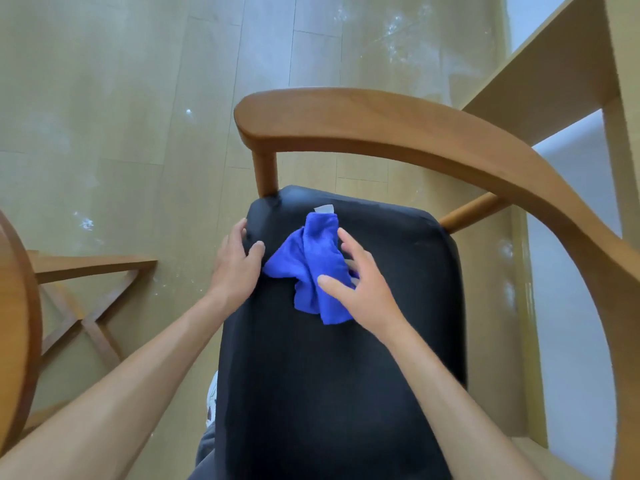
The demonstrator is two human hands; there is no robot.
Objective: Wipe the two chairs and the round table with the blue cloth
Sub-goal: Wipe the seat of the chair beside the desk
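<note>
Our blue cloth [313, 268] lies bunched up on the black seat cushion [339, 375] of the chair [415, 133], near the seat's far left corner, with its little white tag [325, 208] sticking out at the far end. Our right hand [360, 289] sits on the cloth's right side with the fingers spread wide, touching it but not pinching it. We think it is about to gather the cloth up or push it along the seat. Our left hand [239, 265] rests flat on the seat's left edge, just beside the cloth, fingers loose, likely to keep the chair from sliding. The chair's curved wooden armrest bends around the far side and right side of the seat. At the left edge of the view we see a bit of the round table [15, 323] and its crossed wooden legs on the pale floor [104, 98]. The table looks like it is not wiped yet.
</note>
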